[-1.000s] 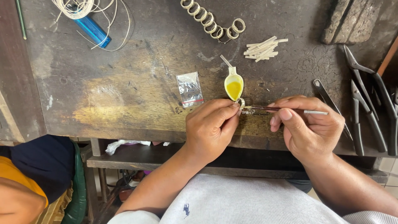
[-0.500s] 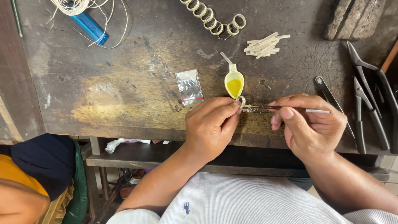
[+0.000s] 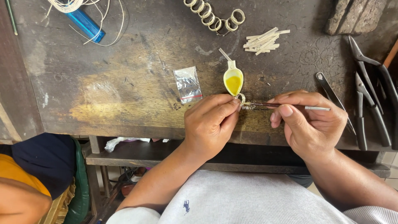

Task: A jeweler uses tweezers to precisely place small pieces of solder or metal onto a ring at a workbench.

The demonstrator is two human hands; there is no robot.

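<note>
- Head view, looking down on a dark, worn wooden workbench [image 3: 124, 91] with a pale rubbed patch near its front edge.
- Left hand [image 3: 209, 124]: fingers curled, thumb and forefinger pinched on a small pale metal ring [image 3: 240, 98] at the bench's front edge.
- Right hand [image 3: 309, 124]: clenched around thin metal tweezers [image 3: 290, 107], held roughly level, the back end sticking out past the fingers to the right.
- Tweezer tips point left and meet the ring at the left fingertips; whether they grasp anything there is too small to tell.
- Small white spoon-shaped dish of yellow liquid [image 3: 233, 81] sits just behind the ring, handle pointing away from the person.
- Small clear plastic zip bag [image 3: 188, 84] lies flat to the left of the dish, near the left hand.
- Bundle of short pale strips [image 3: 264, 40] lies farther back, well apart from the hands.
- Row of pale metal rings [image 3: 213, 16], some overlapping, lies at the far edge.
- Blue cylindrical lighter [image 3: 86, 25] lies at far left under loose white cord [image 3: 68, 5].
- Several dark metal pliers [image 3: 369, 95] lie side by side right of the right hand; one flat dark tool runs partly under that hand.
- Dark rough block [image 3: 352, 14] sits at the far right corner.
- Another person's orange and dark blue clothing [image 3: 25, 182] shows at lower left, below bench level.
</note>
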